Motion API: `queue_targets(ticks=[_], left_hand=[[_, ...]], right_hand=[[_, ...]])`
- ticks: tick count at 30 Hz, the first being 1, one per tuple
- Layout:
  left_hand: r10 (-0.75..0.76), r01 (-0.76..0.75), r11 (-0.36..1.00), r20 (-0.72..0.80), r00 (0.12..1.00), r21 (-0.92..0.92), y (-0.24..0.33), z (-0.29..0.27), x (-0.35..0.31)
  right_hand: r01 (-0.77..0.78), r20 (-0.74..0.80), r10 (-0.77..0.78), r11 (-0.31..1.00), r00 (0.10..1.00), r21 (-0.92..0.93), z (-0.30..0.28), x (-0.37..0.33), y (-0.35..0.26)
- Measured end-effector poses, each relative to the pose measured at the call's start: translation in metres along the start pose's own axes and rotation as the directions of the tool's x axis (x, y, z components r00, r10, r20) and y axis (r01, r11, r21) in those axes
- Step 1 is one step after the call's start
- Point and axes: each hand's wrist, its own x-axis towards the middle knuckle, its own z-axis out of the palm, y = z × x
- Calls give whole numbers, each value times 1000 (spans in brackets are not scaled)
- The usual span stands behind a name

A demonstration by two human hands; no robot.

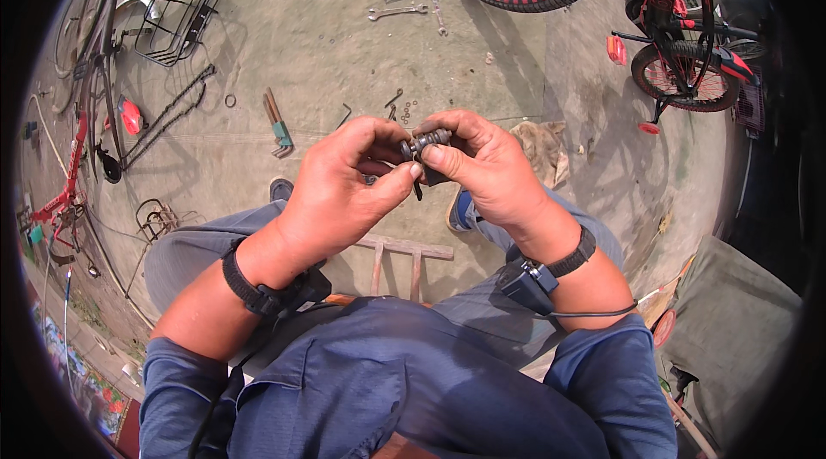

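Between my two hands is a small dark metal part (428, 141) with a ridged, stacked shaft, like a bolt strung with washers or nuts. My right hand (486, 168) is closed on it, with the thumb pressed along its side and the fingers behind. My left hand (348, 175) pinches its left end between thumb and fingertips. A short black piece hangs below the part, partly hidden by my fingers. On the ground just beyond my hands are several small washers (407, 110) and a hex key (394, 100).
A folding hex key set (278, 125) lies left of my hands, with a bicycle chain (172, 115) farther left. Wrenches (397, 12) lie farther off. A black wire basket (179, 16) stands far left, and a red-and-black bicycle (667, 12) far right. A rag (542, 147) lies right.
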Motion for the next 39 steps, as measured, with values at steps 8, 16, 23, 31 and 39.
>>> queue_targets(ticks=[8,16,23,31,39], left_hand=[[0,0,1000,-16,1000,7,-3,0,-1],[5,-4,999,-20,1000,51,-7,-1,0],[-21,21,999,-1,1000,26,-5,-1,1],[-95,107,985,90,991,-138,-3,-3,1],[-179,211,937,136,974,-278,-5,-6,0]], right_hand=[[-170,-2,172,975,985,146,3,-1,-4],[-191,21,190,979,982,77,3,0,-4],[-126,38,127,991,991,-39,2,1,-1],[-61,58,68,992,996,-114,4,0,-5],[-83,-83,80,996,993,-34,1,1,-20]])
